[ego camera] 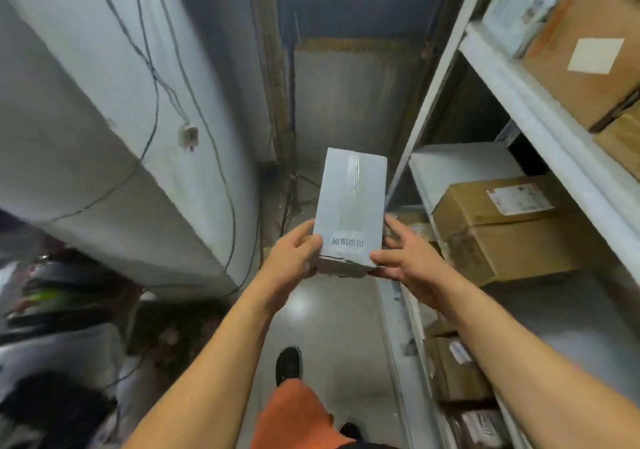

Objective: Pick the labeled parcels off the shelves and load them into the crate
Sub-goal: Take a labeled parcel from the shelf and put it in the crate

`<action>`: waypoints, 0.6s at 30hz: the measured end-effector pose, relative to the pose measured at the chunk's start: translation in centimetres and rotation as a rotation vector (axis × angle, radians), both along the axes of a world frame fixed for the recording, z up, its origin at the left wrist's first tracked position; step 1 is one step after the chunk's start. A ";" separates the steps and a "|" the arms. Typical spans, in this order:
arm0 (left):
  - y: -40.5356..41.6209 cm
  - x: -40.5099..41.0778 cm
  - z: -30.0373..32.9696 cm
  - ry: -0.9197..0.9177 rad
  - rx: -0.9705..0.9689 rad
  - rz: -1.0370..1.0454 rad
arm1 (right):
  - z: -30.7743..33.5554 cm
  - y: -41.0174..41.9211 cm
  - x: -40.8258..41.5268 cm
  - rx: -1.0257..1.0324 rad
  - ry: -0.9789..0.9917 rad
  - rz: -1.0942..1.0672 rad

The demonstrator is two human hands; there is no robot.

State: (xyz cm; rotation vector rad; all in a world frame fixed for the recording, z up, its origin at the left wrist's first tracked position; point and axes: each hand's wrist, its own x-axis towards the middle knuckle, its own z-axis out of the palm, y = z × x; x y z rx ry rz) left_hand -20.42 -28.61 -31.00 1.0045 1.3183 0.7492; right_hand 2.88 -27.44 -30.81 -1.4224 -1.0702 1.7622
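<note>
I hold a long white box [351,202] out in front of me over the aisle floor, its near end carrying a small label with printed characters. My left hand [294,256] grips the near left corner, thumb on top. My right hand [403,254] grips the near right side, thumb on top and fingers along the edge. White metal shelves [540,116] stand to the right, holding brown labeled cardboard parcels [502,226] on the middle level and another brown parcel [585,53] on the upper level. No crate is in view.
A white wall with hanging cables [152,109] bounds the narrow aisle on the left. Dark clutter and a helmet [52,296] lie at lower left. More parcels [453,369] sit on the lowest shelf. My shoe [288,363] stands on the glossy floor.
</note>
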 end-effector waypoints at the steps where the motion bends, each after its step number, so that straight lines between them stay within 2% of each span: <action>1: -2.2 -1.3 -0.1 -0.007 -0.014 0.043 | 0.3 -1.4 -1.2 0.005 -0.005 0.050; 9: -17.9 -10.8 -2.7 -0.103 -0.070 0.426 | 0.8 -10.6 -11.7 0.004 -0.102 0.393; 18: -38.4 -18.3 -4.4 -0.128 -0.159 0.919 | -2.3 -21.1 -25.0 -0.063 -0.075 0.834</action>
